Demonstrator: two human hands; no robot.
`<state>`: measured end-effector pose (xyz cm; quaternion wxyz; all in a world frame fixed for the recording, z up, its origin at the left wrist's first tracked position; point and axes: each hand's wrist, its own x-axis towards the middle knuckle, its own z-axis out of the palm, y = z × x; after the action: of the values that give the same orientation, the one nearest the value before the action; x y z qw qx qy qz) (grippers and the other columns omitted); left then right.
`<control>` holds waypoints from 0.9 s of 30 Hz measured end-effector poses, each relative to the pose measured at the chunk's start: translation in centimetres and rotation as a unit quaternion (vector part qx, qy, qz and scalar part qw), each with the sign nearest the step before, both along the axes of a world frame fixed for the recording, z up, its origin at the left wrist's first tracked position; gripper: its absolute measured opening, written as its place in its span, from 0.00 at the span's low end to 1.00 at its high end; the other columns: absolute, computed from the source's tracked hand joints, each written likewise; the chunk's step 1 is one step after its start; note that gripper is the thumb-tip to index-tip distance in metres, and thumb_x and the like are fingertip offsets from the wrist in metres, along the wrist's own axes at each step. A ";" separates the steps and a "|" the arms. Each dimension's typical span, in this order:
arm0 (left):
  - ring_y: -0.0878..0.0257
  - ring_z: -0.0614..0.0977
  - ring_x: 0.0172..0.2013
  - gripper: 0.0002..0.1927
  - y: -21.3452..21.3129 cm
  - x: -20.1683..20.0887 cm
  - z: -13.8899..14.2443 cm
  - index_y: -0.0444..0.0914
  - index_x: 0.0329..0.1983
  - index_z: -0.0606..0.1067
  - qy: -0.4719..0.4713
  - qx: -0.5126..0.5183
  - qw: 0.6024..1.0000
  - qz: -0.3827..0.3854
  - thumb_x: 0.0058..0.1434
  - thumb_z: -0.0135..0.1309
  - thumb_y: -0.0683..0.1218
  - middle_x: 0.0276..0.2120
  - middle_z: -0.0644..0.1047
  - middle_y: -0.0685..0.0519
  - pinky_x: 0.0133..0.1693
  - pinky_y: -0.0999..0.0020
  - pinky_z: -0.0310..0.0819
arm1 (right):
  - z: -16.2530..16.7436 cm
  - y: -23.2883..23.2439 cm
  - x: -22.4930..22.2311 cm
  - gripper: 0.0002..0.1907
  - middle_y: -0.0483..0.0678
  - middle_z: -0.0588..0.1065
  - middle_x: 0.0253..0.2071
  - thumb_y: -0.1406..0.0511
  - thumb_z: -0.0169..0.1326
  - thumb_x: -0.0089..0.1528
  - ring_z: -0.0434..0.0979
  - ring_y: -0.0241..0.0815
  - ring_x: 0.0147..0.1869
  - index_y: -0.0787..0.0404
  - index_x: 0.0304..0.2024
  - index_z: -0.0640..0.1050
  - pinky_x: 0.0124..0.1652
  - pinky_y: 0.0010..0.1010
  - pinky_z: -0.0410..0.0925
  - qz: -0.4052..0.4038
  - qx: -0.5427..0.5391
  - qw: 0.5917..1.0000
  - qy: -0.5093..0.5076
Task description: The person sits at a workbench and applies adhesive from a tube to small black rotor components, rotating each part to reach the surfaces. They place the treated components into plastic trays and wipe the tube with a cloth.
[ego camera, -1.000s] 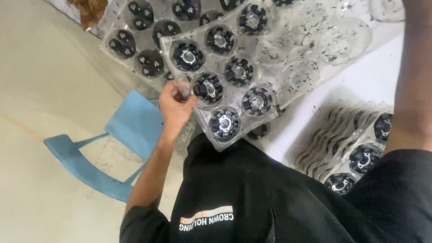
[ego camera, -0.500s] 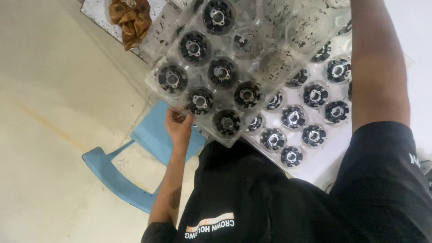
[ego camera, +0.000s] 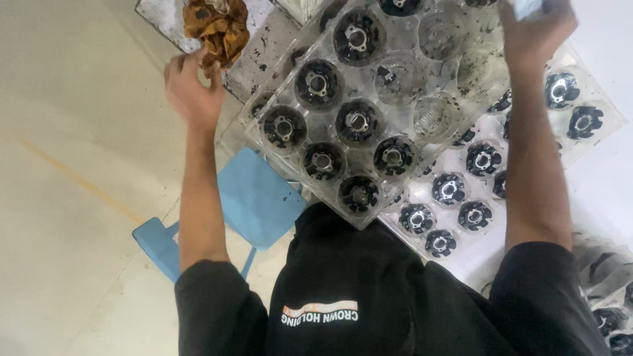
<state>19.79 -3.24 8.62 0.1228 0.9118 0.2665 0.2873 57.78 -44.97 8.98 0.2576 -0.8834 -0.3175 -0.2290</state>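
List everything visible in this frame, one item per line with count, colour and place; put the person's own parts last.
Top clear tray: one, transparent plastic with round pockets, centre, tilted, lying over other trays.
Black round parts: eight in the top tray, black with silver hubs; the pockets toward the upper right are empty.
Lower tray: one, clear, at right, holding more black round parts; exact count unclear.
Stacked trays: several, bottom right corner.
Rag: one, brown-orange, crumpled, top left on a stained white board.
Stool: one, light blue, on the beige floor.
Left hand: raised beside the rag, holding nothing visible.
Right hand: top right, closed on a pale object that is cut off by the frame edge.
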 end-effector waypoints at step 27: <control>0.51 0.83 0.39 0.21 0.4 4.4 -2.1 0.41 0.48 0.83 0.002 -0.215 0.965 0.149 0.50 0.74 0.42 0.39 0.83 0.45 0.43 0.60 0.79 | 3.4 3.0 -28.9 0.20 0.40 0.74 0.33 0.62 0.72 0.56 0.70 0.28 0.36 0.63 0.39 0.74 0.35 0.19 0.66 0.116 0.182 0.834 0.508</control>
<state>24.20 -2.84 6.56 0.2716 0.8143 0.4551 0.2368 28.87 -41.98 12.40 0.5634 -0.7692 -0.1950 0.2298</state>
